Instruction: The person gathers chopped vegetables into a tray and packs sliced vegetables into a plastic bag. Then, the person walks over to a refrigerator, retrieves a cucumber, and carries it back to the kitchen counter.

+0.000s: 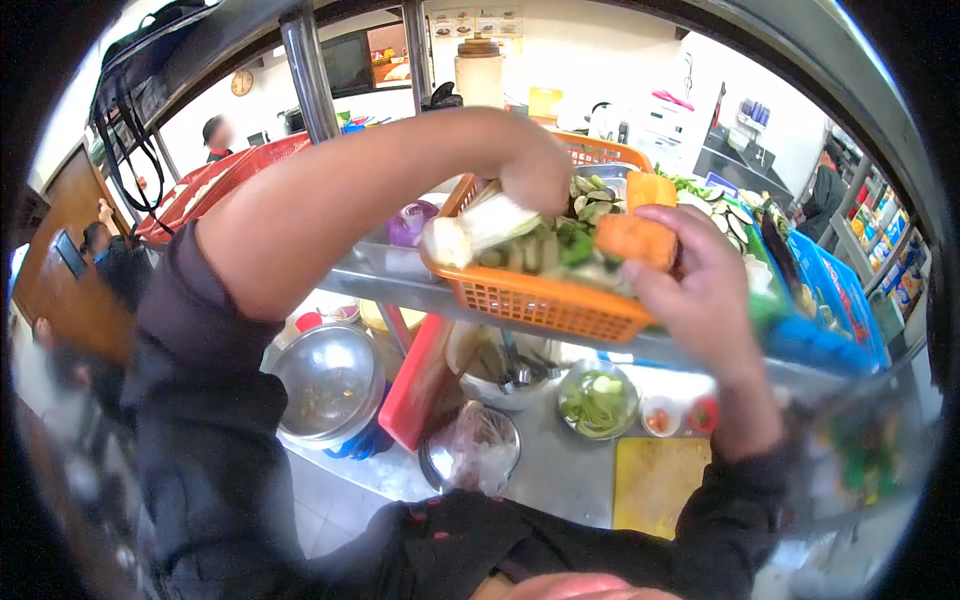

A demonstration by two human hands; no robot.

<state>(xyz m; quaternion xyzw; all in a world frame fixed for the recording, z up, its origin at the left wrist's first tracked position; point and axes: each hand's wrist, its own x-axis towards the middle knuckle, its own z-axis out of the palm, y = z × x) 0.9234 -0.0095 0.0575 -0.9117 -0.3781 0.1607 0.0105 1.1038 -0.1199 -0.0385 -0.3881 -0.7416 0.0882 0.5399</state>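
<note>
My right hand (690, 270) has its fingers and thumb closed round a thick peeled carrot piece (636, 242) above the orange plastic basket (550, 300). Just beyond it is a second carrot piece (652, 190); whether my hand touches it I cannot tell. My left hand (540, 175) is bent down into the far side of the basket, its fingers hidden and blurred. Below that wrist lies a pale stalk vegetable (485, 230) with a white bulb end. Green cut vegetables (590, 205) fill the middle of the basket.
The basket sits on a raised metal shelf (390, 285) beside a purple onion (410, 224) and a blue crate (840, 285). Underneath are a steel bowl (330, 385), a red board (415, 385), a bowl of greens (598, 400) and a yellow cutting board (660, 480). Other people stand farther back.
</note>
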